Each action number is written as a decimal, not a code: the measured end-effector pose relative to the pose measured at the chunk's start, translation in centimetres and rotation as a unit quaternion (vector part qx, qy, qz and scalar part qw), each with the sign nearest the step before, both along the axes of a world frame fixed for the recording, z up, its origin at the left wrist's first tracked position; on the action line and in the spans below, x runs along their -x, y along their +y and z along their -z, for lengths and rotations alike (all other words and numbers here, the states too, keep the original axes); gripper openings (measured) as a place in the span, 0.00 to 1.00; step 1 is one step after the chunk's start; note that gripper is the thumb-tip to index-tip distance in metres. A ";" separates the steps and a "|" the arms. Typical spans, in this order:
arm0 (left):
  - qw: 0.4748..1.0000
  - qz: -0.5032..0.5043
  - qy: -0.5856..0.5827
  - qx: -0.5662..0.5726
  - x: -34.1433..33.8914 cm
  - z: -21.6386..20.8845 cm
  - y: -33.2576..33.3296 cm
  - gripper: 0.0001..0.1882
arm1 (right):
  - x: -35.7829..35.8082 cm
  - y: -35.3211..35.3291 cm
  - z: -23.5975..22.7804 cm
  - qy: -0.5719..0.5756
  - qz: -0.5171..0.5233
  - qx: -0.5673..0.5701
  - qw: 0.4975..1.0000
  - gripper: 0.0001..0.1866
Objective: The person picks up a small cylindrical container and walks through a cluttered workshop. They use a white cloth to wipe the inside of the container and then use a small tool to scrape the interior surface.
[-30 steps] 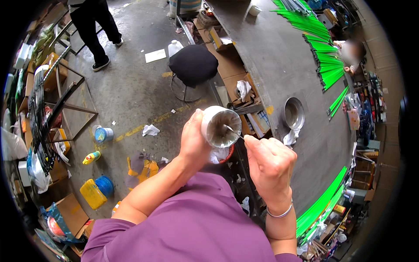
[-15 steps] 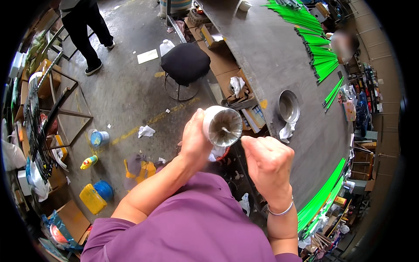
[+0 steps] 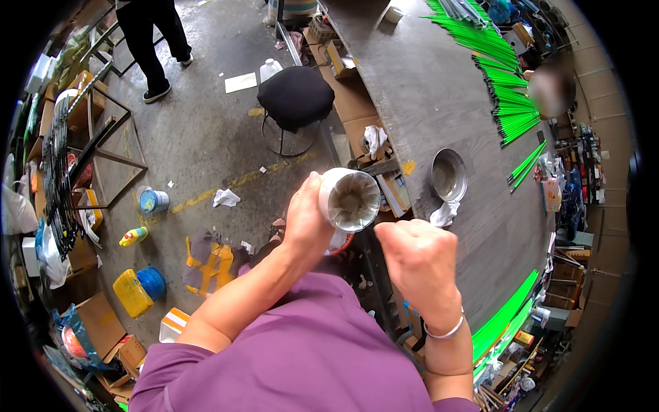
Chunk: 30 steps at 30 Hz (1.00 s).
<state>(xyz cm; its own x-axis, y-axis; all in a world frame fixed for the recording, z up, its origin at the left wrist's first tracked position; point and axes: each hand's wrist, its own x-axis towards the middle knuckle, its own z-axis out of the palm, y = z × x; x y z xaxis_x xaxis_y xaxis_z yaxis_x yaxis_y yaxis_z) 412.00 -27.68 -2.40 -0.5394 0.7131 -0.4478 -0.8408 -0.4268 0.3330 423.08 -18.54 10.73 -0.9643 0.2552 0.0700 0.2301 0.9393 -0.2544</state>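
A white cup [image 3: 331,193] with what looks like clear plastic at its mouth is tilted toward me, its greyish inside showing. My left hand [image 3: 307,218] is wrapped round its left side. Just right of the cup, apart from its rim, my right hand [image 3: 420,257] is closed, knuckles up. Its fingertips are turned away, so whatever they hold, if anything, is hidden. A round metal bowl [image 3: 449,175] stands on the grey table [image 3: 412,75] beyond the right hand, and a crumpled white cloth or tissue [image 3: 445,214] lies against it.
Bundles of green rods with black ends [image 3: 508,103] lie along the table's far right side. A black round stool [image 3: 296,98] stands left of the table. Another person [image 3: 152,44] is at the upper left. A blue tub [image 3: 154,201] and a yellow container [image 3: 132,293] are on the floor.
My right hand has moved slightly down and left, still closed. The pale curved shape seen inside the cup no longer shows. My left hand keeps hold of the cup.
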 end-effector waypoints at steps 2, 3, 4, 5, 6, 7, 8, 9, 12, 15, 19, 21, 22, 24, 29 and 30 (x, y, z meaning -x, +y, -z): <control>1.000 -0.009 -0.001 0.003 -0.4 -0.7 0.4 0.19 | -0.3 1.0 0.2 0.042 0.021 -0.025 0.999 0.04; 1.000 -0.009 0.007 0.001 -0.7 -0.5 0.4 0.19 | -0.4 1.4 0.5 0.059 0.029 -0.031 0.997 0.04; 1.000 -0.008 0.014 -0.001 -0.8 -0.3 0.4 0.19 | -0.4 1.5 -0.1 0.069 0.042 -0.038 0.996 0.04; 1.000 -0.007 0.021 -0.002 -1.0 -0.1 0.4 0.19 | -0.5 1.5 0.1 0.053 0.017 -0.033 0.998 0.05; 1.000 -0.007 0.016 -0.003 -1.1 -0.3 0.4 0.19 | -0.6 1.5 0.3 0.040 -0.004 -0.033 0.999 0.05; 1.000 -0.006 0.011 -0.003 -1.1 -0.6 0.5 0.19 | -0.7 1.6 0.6 0.026 -0.024 -0.033 0.999 0.06; 1.000 -0.004 0.006 -0.004 -1.1 -0.8 0.6 0.19 | -0.8 1.9 1.2 0.036 -0.022 -0.037 0.998 0.06; 1.000 -0.010 0.005 -0.003 -1.1 -0.7 0.7 0.21 | -0.7 2.1 1.2 0.061 -0.003 -0.044 0.997 0.06; 1.000 -0.011 0.003 0.007 -1.0 -0.7 0.9 0.24 | -0.1 1.8 0.4 0.110 0.037 -0.057 0.992 0.08; 1.000 0.012 0.011 0.024 -0.7 -0.8 0.8 0.25 | -0.2 1.2 1.8 0.046 0.019 -0.078 0.996 0.08; 0.999 0.003 0.013 0.030 -0.3 -0.8 0.9 0.25 | 0.1 0.3 1.5 0.087 0.047 -0.046 0.994 0.06; 0.999 -0.002 0.010 0.034 -0.1 -0.9 1.0 0.25 | 0.3 0.1 1.4 0.073 0.055 -0.063 0.994 0.05; 0.999 0.001 0.011 0.034 0.1 -0.9 1.0 0.25 | 0.4 0.1 1.3 0.067 0.060 -0.073 0.993 0.05; 0.999 0.006 0.022 0.036 0.3 -0.8 0.9 0.25 | 0.3 -0.5 2.0 0.046 0.038 -0.063 0.996 0.04; 1.000 0.008 -0.001 -0.002 0.8 -0.9 0.5 0.24 | 1.3 0.0 1.6 0.092 0.033 -0.120 0.988 0.05; 1.000 0.004 0.009 -0.004 0.9 -0.8 0.5 0.24 | 1.4 0.2 2.2 0.069 0.013 -0.115 0.991 0.07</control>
<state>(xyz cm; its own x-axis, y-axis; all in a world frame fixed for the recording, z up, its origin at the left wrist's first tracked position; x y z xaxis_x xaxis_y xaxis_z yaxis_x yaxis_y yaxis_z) 411.14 -27.14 -1.62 -0.5420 0.7202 -0.4331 -0.8379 -0.4232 0.3447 421.70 -18.32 8.51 -0.9344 0.2426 0.2609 0.2336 0.9701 -0.0653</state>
